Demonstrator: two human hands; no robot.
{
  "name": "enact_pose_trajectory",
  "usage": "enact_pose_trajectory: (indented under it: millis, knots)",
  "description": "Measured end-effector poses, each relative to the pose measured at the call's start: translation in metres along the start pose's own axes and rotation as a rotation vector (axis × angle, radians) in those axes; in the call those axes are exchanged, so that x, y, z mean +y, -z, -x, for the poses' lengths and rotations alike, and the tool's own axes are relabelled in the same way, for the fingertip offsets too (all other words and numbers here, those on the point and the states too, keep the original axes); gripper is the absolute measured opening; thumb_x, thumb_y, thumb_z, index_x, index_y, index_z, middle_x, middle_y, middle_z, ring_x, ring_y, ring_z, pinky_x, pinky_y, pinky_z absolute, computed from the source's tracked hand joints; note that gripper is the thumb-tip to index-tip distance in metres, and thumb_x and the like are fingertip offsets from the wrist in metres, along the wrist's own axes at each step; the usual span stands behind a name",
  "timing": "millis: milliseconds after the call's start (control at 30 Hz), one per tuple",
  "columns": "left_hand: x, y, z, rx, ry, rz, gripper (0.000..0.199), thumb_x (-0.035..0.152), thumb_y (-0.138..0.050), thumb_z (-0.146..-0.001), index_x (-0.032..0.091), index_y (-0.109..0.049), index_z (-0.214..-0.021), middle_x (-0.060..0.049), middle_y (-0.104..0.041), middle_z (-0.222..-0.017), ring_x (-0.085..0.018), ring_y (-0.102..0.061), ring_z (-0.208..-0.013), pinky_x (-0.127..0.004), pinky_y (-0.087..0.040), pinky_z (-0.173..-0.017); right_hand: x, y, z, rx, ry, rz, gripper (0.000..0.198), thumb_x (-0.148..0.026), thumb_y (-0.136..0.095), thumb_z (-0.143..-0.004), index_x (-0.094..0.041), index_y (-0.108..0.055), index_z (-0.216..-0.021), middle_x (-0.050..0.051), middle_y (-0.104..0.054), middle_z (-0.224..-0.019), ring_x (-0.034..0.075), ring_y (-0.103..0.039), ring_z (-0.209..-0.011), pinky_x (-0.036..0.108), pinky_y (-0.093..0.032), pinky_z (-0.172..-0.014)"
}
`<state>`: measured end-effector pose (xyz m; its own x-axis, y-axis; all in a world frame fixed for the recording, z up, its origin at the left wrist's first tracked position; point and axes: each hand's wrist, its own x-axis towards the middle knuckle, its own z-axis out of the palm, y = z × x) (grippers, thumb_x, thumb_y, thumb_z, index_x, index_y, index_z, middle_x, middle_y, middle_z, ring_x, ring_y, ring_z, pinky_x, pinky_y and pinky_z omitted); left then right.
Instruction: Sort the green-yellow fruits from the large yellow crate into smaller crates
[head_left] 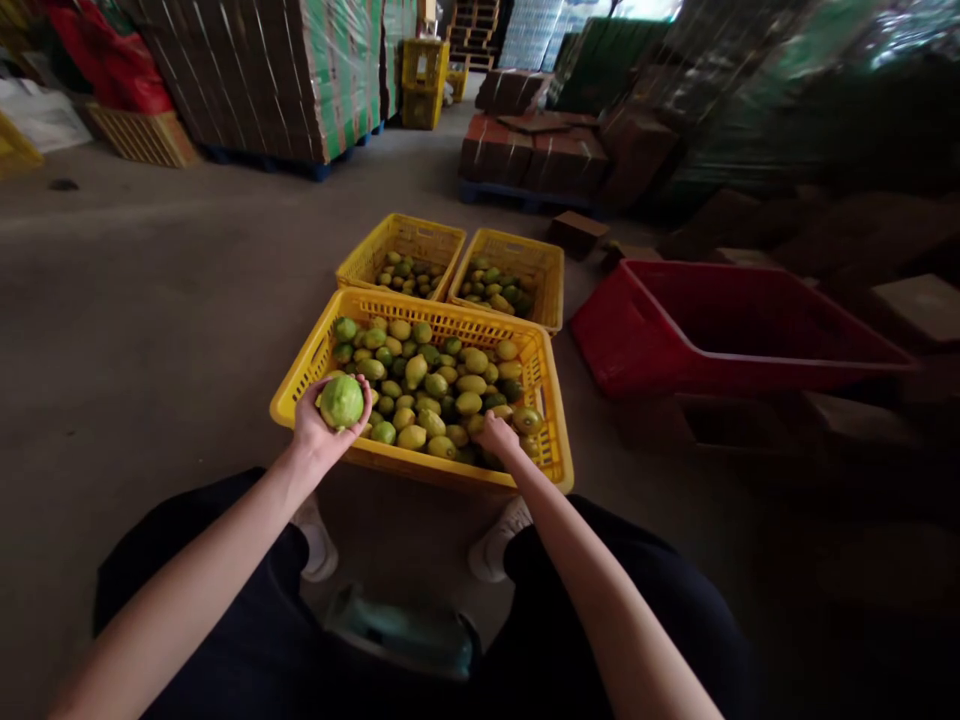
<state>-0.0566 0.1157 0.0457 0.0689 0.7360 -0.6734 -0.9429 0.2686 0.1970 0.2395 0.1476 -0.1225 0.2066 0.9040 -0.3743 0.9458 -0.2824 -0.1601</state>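
A large yellow plastic crate (559,440) full of yellow and green lemons (415,372) stands on the floor in front of me. Over its near left corner, my left hand (319,425) is closed around a bright green lemon (343,401), palm up, fingers curled behind the fruit. My right hand (500,440) reaches down among the lemons at the near right side of the crate. Its fingers are bent together and their tips are partly hidden, so what they grip cannot be made out. A greenish lemon (528,420) lies just right of that hand.
Behind the crate stand two more yellow crates (401,222) (517,240) with fewer lemons. A red tub (630,340) is at the right, near cardboard boxes (577,232). Wrapped pallet stacks (337,80) rise farther back. My shoes (319,545) flank the crate's near side.
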Motion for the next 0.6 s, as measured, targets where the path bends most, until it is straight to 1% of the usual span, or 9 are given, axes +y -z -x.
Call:
enact_pose_trajectory:
  millis: [100,233,267,333,433,467,533,600]
  knots:
    - [0.005,-0.004,0.001,-0.002,-0.002,0.006,0.021,0.021,-0.049,-0.089,0.014,-0.064,-0.102,-0.008,-0.070,-0.081,-0.019,-0.073,-0.071,-0.029,-0.065,-0.063,-0.002,0.002,0.004,-0.017,-0.032,-0.026,0.042,-0.025,-0.076,-0.085,-0.009,-0.065,-0.122,0.019,-0.072,-0.116,0.029,-0.070,-0.108,0.033,-0.054,-0.082]
    - [0.014,-0.005,0.000,0.012,-0.076,0.083,0.023,0.023,-0.046,-0.091,0.013,-0.064,-0.102,-0.008,-0.069,-0.078,-0.019,-0.072,-0.070,-0.029,-0.065,-0.063,-0.018,0.017,0.009,0.047,-0.033,-0.082,0.035,-0.020,-0.075,-0.079,-0.007,-0.070,-0.111,0.023,-0.074,-0.109,0.036,-0.072,-0.103,0.035,-0.053,-0.076]
    - [0.016,-0.005,0.000,0.008,-0.100,0.102,0.025,0.024,-0.045,-0.091,0.013,-0.064,-0.102,-0.008,-0.069,-0.077,-0.020,-0.072,-0.071,-0.030,-0.065,-0.064,-0.025,0.024,0.009,0.074,-0.014,-0.106,0.036,-0.019,-0.076,-0.076,-0.007,-0.071,-0.109,0.024,-0.074,-0.108,0.037,-0.072,-0.103,0.036,-0.053,-0.076]
    - [0.019,-0.005,-0.001,-0.027,-0.129,0.126,0.027,0.025,-0.046,-0.090,0.013,-0.066,-0.104,-0.008,-0.069,-0.076,-0.022,-0.073,-0.074,-0.032,-0.066,-0.067,-0.042,0.040,0.010,0.136,0.063,-0.173,0.040,-0.018,-0.078,-0.072,-0.007,-0.071,-0.110,0.023,-0.074,-0.110,0.037,-0.070,-0.108,0.037,-0.053,-0.083]
    - [0.021,-0.007,-0.002,-0.081,-0.119,0.146,0.032,0.023,-0.046,-0.089,0.013,-0.067,-0.111,-0.006,-0.069,-0.075,-0.020,-0.072,-0.070,-0.030,-0.065,-0.065,-0.068,0.070,0.018,0.219,0.234,-0.327,0.050,-0.023,-0.081,-0.071,-0.011,-0.069,-0.118,0.017,-0.071,-0.120,0.033,-0.067,-0.114,0.037,-0.052,-0.095]
    - [0.020,-0.007,-0.003,-0.078,-0.114,0.153,0.034,0.022,-0.045,-0.089,0.014,-0.067,-0.113,-0.006,-0.069,-0.074,-0.019,-0.071,-0.067,-0.029,-0.064,-0.064,-0.076,0.080,0.024,0.233,0.297,-0.408,0.055,-0.026,-0.082,-0.071,-0.013,-0.068,-0.122,0.015,-0.070,-0.123,0.030,-0.067,-0.113,0.036,-0.053,-0.096]
    - [0.016,-0.009,-0.004,-0.057,-0.110,0.161,0.036,0.022,-0.044,-0.090,0.014,-0.067,-0.116,-0.006,-0.069,-0.075,-0.018,-0.071,-0.066,-0.030,-0.064,-0.063,-0.090,0.095,0.041,0.202,0.425,-0.684,0.062,-0.033,-0.083,-0.070,-0.017,-0.064,-0.127,0.011,-0.071,-0.122,0.026,-0.070,-0.105,0.036,-0.056,-0.092]
    - [0.009,-0.011,-0.007,-0.053,-0.107,0.157,0.037,0.023,-0.044,-0.091,0.014,-0.065,-0.120,-0.007,-0.070,-0.079,-0.020,-0.072,-0.071,-0.032,-0.065,-0.067,-0.101,0.105,0.061,0.082,0.524,-1.077,0.065,-0.039,-0.085,-0.067,-0.019,-0.064,-0.125,0.007,-0.074,-0.111,0.023,-0.072,-0.096,0.037,-0.060,-0.087]
